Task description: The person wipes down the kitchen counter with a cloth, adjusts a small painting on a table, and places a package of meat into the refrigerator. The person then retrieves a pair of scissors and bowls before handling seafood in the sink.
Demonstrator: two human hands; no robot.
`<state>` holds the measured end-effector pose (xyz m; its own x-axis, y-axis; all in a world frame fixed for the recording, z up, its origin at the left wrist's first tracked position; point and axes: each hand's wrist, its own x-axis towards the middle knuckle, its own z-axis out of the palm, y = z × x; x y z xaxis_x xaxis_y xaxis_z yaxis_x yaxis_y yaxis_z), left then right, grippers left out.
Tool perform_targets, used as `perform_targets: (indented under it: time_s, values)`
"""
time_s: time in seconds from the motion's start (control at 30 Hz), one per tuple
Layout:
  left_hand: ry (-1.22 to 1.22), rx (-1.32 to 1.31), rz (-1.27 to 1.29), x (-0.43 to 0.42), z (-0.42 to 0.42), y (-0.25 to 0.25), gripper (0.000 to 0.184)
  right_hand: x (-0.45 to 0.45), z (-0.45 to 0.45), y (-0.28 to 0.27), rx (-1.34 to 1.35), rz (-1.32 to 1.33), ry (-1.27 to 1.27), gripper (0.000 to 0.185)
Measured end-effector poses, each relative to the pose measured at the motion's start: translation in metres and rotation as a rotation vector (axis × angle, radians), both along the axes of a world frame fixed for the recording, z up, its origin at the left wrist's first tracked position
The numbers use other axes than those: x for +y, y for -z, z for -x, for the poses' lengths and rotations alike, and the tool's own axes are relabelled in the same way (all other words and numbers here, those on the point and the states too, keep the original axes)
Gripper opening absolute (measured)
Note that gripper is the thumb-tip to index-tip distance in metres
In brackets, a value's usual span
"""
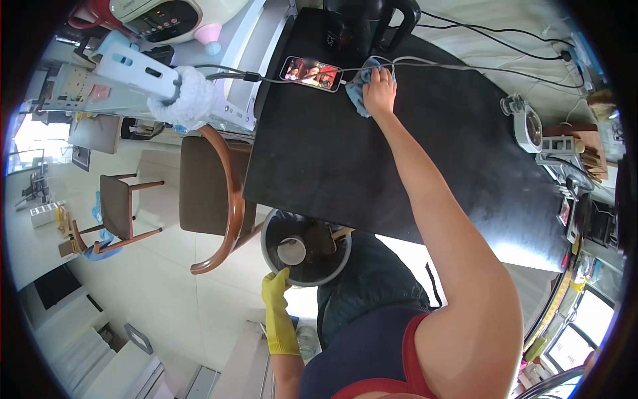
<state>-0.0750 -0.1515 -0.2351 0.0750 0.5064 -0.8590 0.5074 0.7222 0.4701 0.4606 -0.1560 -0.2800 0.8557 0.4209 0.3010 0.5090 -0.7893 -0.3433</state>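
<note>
Black table (319, 153); on it lit phone (311, 73), blue cloth (357, 97) beside, black jug (349, 30) beyond.

Head camera: worn above the torso (362, 352), looking forward and down.
Frame middle: black counter (319, 159), seen from above at near range.
Closest part: right upper arm (472, 312), large at lower right.
Left field: nearer chair (206, 189) and floor (173, 299), viewed from above; room extends well beyond.
Lower right field: window (571, 339), near the border.
Lens: very wide; straight lines bow toward dark, rounded corners.
</note>
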Motion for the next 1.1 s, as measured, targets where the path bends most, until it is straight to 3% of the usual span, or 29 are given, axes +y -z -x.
perform_targets:
  time_s: [0.2,0.27,0.3,0.53,0.57,0.6,0.7,0.77,0.93,1.1]
  values:
    - [0.018,0.054,-0.018,0.002,-0.011,-0.004,0.023,0.016,-0.022,0.000,-0.044,-0.013,-0.030,0.049]
    - [0.026,0.076,-0.030,0.003,-0.017,-0.007,0.024,0.001,-0.017,-0.008,-0.004,0.154,-0.296,0.046]
    - [0.020,0.058,-0.031,0.004,-0.017,-0.007,0.024,-0.009,-0.006,-0.010,-0.068,0.079,-0.397,0.045]
    - [0.049,0.106,-0.079,0.001,-0.015,-0.012,0.024,-0.064,0.102,-0.023,0.009,0.026,-0.590,0.054]
    - [0.031,0.113,-0.079,-0.001,-0.011,-0.012,0.024,-0.065,0.121,-0.029,-0.002,-0.030,-0.693,0.056]
    - [0.022,0.102,-0.074,-0.003,-0.008,-0.011,0.024,-0.063,0.139,-0.035,0.073,0.099,-0.757,0.055]
    - [-0.002,0.102,-0.069,-0.004,-0.010,-0.014,0.024,-0.038,0.149,-0.026,0.088,0.007,-0.835,0.054]
    - [-0.011,0.114,-0.070,-0.008,-0.006,-0.013,0.024,-0.005,0.123,-0.019,0.068,-0.169,-0.750,0.058]
    - [-0.055,0.072,-0.079,-0.017,0.002,-0.006,0.027,0.050,0.079,-0.003,-0.103,0.021,-0.479,0.051]
    - [-0.061,0.123,-0.100,-0.019,0.007,-0.002,0.030,0.098,0.063,-0.011,-0.107,-0.003,-0.370,0.051]
